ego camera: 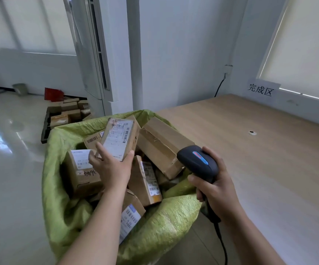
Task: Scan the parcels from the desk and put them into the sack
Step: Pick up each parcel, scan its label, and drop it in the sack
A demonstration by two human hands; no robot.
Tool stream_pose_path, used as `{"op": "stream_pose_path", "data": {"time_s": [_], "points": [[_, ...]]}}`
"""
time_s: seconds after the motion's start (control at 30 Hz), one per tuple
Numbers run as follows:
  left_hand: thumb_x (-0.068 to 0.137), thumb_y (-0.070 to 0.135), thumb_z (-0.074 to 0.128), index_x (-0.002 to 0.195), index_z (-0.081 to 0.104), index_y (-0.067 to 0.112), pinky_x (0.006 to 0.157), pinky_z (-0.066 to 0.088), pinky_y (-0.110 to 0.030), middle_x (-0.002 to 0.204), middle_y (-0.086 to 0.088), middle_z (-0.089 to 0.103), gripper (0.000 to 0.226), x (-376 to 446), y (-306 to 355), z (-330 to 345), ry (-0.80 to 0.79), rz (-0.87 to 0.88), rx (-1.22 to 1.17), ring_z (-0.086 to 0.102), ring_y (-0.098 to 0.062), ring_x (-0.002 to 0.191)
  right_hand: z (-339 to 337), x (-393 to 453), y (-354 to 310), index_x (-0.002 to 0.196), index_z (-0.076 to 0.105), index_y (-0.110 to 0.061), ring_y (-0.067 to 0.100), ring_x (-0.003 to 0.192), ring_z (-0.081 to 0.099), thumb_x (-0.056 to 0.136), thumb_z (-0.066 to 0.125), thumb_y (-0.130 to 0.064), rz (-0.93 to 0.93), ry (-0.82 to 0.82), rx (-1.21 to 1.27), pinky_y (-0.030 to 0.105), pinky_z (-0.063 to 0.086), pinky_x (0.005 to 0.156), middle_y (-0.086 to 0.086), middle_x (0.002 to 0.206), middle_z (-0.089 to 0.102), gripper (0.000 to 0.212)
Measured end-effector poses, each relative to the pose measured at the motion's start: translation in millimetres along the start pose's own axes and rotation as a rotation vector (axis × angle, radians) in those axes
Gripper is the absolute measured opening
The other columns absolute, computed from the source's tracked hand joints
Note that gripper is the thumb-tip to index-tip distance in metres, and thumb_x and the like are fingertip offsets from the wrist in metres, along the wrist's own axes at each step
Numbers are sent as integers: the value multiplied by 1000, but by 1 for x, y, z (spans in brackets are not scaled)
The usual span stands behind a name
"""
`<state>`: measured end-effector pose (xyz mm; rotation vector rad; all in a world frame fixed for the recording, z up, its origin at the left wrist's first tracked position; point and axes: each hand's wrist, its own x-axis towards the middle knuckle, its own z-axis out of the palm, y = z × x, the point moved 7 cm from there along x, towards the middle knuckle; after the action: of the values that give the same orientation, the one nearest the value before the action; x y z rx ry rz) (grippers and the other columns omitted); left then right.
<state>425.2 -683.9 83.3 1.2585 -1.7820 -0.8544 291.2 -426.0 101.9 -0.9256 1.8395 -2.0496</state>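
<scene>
Over the sack (160,226), at about 10 o'clock from centre, left hand (112,166) holds a labelled parcel (119,137), thumb and fingers clamped on its lower end, label up. Right hand (217,186) at 4 o'clock grips the scanner (197,162), nose aimed toward the parcel. Hands apart. Sack already heaped with boxes. Tabletop (269,169) at 3 o'clock shows no parcels within view. Step in hand, by my reading: deposit, scan likely done. Next move calls for lowering the parcel into a gap and releasing.
</scene>
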Motion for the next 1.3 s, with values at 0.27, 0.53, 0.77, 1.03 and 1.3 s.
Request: {"op": "stream_pose_path", "data": {"time_s": [0.27,0.53,0.77,1.03,1.3], "points": [[87,27,64,150,22,13,113,28,-48,159,-10,6,78,-31,31,33,-43,242,-54,12,-27,145,-37,-6,-6,119,56,-53,21,44,47,80,70,14,-2,65,-71,30,45,40,7,104,66,79],[88,29,64,146,37,18,110,23,-34,157,-5,19,65,-146,115,120,-365,568,-88,17,-21,142,-142,-56,-18,117,55,-58,21,47,50,74,76,-5,71,268,-114,27,45,45,9,105,64,71],[85,23,67,141,44,13,109,27,-33,154,-7,27,61,-293,190,185,-616,739,-129,24,-22,141,-272,-132,-51,116,55,-58,22,47,50,69,73,-15,51,476,-133,29,46,45,-5,101,68,67],[90,31,61,145,38,22,108,24,-28,157,2,21,60,-487,270,235,-843,932,-177,17,-14,142,-423,-248,-92,117,54,-55,20,49,51,70,73,-15,4,701,-178,26,45,46,-5,101,68,65],[90,31,62,144,39,18,110,23,-29,156,0,24,61,-664,317,266,-1012,1043,-245,21,-18,142,-547,-362,-119,119,53,-55,21,48,52,70,75,-14,-5,894,-241,28,46,46,-7,107,66,67]]}}
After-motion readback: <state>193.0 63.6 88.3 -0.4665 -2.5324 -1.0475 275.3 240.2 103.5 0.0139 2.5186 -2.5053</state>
